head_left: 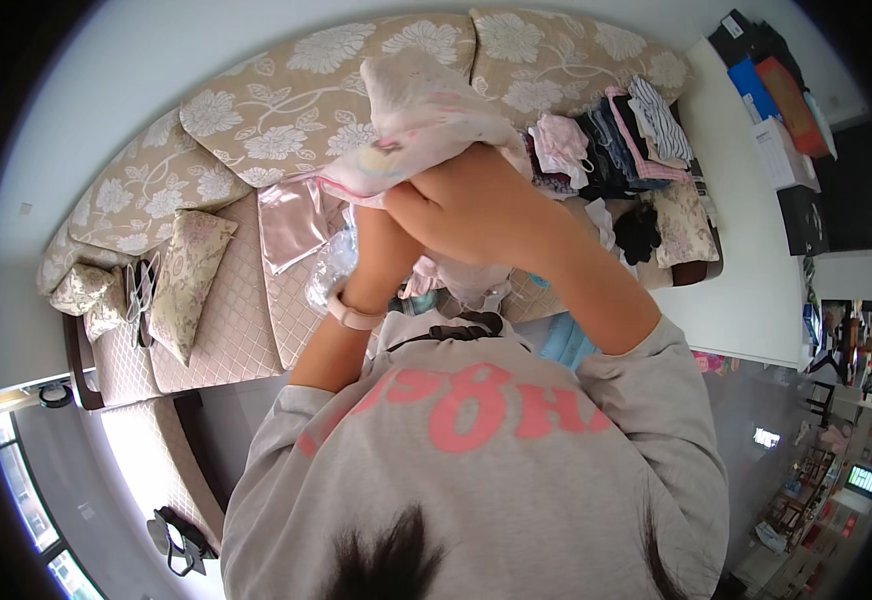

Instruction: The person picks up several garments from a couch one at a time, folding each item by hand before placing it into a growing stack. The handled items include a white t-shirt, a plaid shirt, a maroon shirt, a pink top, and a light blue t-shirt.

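A pale printed cloth garment point(436, 127) with a pink edge hangs bunched over my hands, in front of the sofa back. My right hand point(451, 199) is curled into its lower part, with the fingertips hidden by the fabric. My left hand point(387, 221), below a wrist with a pale pink band point(353, 313), goes up behind the right one. Its fingers are covered, so their grip is not visible. Past my left wrist lie a shiny pink satin cloth point(297, 217) and a clear plastic bag point(331, 266). Loose pink clothing point(425, 277) lies beneath my arms.
Folded clothes point(627, 142) stand in a row on the sofa's right side, beside a black cloth item point(637, 232) and a floral cushion point(680, 221). Another cushion point(192, 281) leans at the left. Boxes point(785, 154) sit on a white surface point(751, 292) at the right.
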The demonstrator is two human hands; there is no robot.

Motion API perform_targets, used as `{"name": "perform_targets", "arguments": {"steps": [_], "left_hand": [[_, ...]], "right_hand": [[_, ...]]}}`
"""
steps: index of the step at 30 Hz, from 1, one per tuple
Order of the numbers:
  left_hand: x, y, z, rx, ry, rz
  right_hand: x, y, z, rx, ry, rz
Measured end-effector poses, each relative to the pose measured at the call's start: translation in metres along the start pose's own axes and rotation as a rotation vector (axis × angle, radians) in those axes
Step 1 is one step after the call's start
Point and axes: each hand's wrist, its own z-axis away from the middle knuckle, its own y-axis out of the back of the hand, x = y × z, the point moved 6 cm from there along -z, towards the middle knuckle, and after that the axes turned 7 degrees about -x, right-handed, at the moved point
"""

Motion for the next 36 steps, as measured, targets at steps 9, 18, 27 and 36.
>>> {"name": "perform_targets", "arguments": {"steps": [9, 18, 27, 36], "left_hand": [[-0.061, 0.072, -0.054, -0.079, 0.554, 0.104], [-0.015, 0.034, 0.031, 0.054, -0.102, 0.008], [-0.076, -0.045, 0.068, -0.375, 0.584, 0.681], [-0.062, -0.007, 0.063, -0.317, 0.666, 0.922]], "right_hand": [[0.076, -0.105, 0.075, -1.078, -0.155, 0.248], [0.088, -0.076, 0.033, -0.447, -0.573, -1.509], [0.004, -0.072, 0.014, -0.573, -0.069, -1.057], [-0.089, -0.060, 0.037, -0.749, 0.235, -1.490]]}}
